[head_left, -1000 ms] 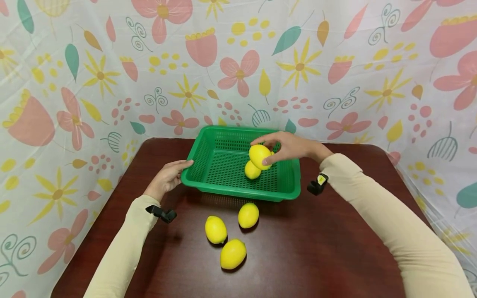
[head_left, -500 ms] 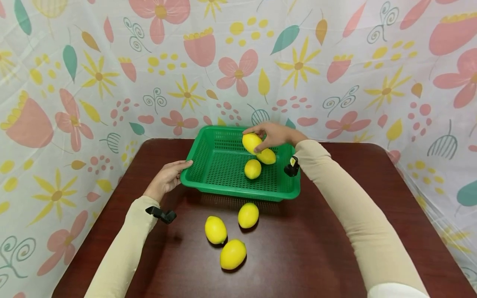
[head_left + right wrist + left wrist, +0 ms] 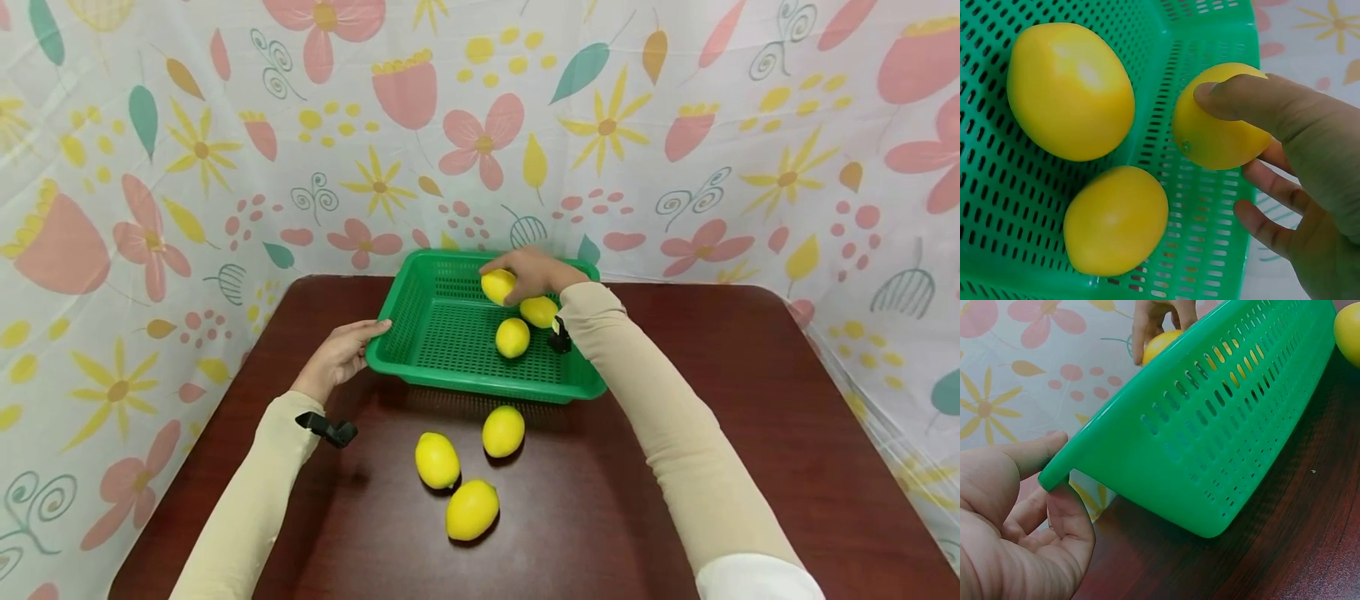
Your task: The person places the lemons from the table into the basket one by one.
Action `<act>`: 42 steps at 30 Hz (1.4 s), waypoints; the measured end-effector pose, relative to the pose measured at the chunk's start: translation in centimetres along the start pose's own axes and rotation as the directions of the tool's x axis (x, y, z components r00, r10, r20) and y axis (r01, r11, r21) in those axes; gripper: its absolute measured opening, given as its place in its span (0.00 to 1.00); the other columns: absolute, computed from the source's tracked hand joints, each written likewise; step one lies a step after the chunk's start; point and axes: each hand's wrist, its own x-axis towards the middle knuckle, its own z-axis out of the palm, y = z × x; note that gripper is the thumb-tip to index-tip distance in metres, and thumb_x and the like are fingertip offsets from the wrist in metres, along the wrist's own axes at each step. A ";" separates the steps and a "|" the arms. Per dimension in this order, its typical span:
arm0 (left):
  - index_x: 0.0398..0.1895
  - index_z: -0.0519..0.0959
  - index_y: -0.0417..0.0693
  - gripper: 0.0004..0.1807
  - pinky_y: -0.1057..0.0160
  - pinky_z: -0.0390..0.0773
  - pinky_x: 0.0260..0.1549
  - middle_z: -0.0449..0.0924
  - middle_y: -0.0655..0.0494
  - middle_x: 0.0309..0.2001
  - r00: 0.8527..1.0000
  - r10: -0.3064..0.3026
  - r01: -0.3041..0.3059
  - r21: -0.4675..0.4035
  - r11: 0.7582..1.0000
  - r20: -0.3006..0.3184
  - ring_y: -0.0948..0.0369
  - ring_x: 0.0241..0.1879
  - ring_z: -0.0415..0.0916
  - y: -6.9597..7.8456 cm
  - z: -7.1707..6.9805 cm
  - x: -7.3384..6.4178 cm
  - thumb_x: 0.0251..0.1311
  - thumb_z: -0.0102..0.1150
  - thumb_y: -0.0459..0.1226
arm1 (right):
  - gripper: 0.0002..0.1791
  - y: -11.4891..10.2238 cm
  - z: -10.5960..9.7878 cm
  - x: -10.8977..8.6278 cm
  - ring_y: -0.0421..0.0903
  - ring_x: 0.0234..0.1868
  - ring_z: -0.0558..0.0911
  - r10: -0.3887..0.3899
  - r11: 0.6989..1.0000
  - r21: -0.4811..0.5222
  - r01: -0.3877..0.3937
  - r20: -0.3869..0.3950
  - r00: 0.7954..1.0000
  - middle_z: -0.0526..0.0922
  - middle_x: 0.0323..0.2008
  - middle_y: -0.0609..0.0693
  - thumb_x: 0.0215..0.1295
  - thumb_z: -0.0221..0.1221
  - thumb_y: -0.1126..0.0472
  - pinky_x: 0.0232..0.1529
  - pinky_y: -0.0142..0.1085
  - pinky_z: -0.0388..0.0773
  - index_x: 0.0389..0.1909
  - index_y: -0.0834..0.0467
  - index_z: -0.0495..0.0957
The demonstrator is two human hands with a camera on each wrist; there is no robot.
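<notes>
My left hand (image 3: 339,357) pinches the left rim of a green plastic basket (image 3: 480,384), thumb on top and fingers beneath, as the left wrist view shows. Over the far side of the basket, my right hand (image 3: 531,272) grips a yellow lemon (image 3: 497,287) between thumb and fingers. In the right wrist view that held lemon (image 3: 1219,137) is by the basket's perforated wall. Two more lemons lie on the basket floor: one lemon (image 3: 512,337) near the middle and another lemon (image 3: 539,312) just below my right hand, partly beside the wrist camera.
In front of the basket, three lemons rest on the dark wooden table (image 3: 600,500): a lemon (image 3: 503,432) closest to the basket, a lemon (image 3: 437,460) to its left and a lemon (image 3: 472,510) nearest me. A flower-patterned curtain (image 3: 480,125) hangs behind and at the sides.
My right hand has moved left and toward the back of the basket with the lemon, uncovering a lemon beneath it. My left hand stays on the rim.
</notes>
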 end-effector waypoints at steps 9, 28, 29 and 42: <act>0.72 0.69 0.39 0.30 0.66 0.85 0.39 0.86 0.58 0.38 1.000 0.000 0.000 -0.007 1.000 -0.012 0.65 0.36 0.85 -0.3 -0.1 0.3 0.74 0.59 0.46 | 0.37 -0.2 1.4 1.0 0.59 0.69 0.69 0.084 0.996 -0.002 -0.084 0.079 0.993 0.68 0.74 0.54 0.64 0.70 0.63 0.63 0.55 0.73 0.74 0.47 0.70; 0.72 0.68 0.38 0.30 0.66 0.85 0.40 0.86 0.59 0.39 1.000 0.004 -0.004 -0.009 1.000 -0.007 0.65 0.36 0.85 -0.1 -0.1 0.1 0.74 0.59 0.45 | 0.30 -0.9 0.7 -0.1 0.57 0.68 0.75 0.071 0.997 -0.009 -0.071 0.041 0.997 0.75 0.69 0.57 0.69 0.67 0.55 0.63 0.54 0.76 0.71 0.50 0.74; 0.72 0.68 0.38 0.30 0.66 0.85 0.40 0.86 0.59 0.39 1.000 0.003 -0.004 -0.012 1.000 -0.006 0.65 0.36 0.85 -0.1 -0.1 0.1 0.74 0.59 0.45 | 0.29 -1.1 0.7 -0.4 0.57 0.67 0.75 0.062 0.998 -0.010 -0.062 0.025 0.998 0.76 0.68 0.58 0.69 0.67 0.53 0.63 0.55 0.75 0.70 0.51 0.75; 0.72 0.68 0.38 0.31 0.67 0.85 0.40 0.85 0.59 0.39 1.000 0.003 -0.003 -0.005 1.000 -0.007 0.65 0.37 0.85 0.0 -0.1 0.0 0.74 0.59 0.46 | 0.24 -6.7 0.5 -8.4 0.56 0.53 0.83 0.109 0.986 0.150 -0.073 -0.253 0.961 0.85 0.54 0.56 0.69 0.66 0.48 0.55 0.53 0.79 0.61 0.55 0.81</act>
